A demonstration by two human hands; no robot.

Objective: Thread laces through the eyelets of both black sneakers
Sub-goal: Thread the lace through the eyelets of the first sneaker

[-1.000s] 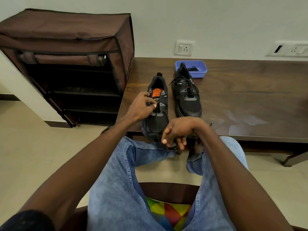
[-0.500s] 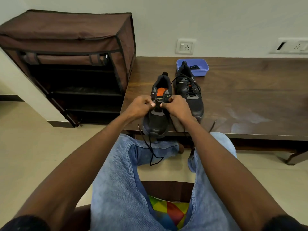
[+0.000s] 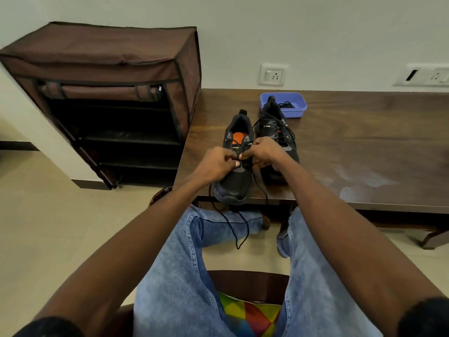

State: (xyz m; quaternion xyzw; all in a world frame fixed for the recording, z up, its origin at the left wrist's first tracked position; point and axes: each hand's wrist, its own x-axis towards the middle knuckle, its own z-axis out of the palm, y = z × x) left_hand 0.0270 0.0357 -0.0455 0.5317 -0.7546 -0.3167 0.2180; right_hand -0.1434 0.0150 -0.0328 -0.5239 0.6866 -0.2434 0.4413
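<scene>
Both hands (image 3: 218,164) (image 3: 263,152) pinch thin black cord lace (image 3: 239,229) at matte mesh sneaker (image 3: 234,183).

Both bare forearms reach forward and angle inward until the hands nearly meet. The left hand (image 3: 217,164) is curled, thumb and forefinger pinched tight. The right hand (image 3: 266,152) mirrors it, its grip closed too, fingertips (image 3: 243,156) almost touching the left's. Knuckles face up, wrists level.

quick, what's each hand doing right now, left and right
Left hand: closed, pinching the lace at the near sneaker.
Right hand: closed, pinching the same lace over the eyelets.
</scene>
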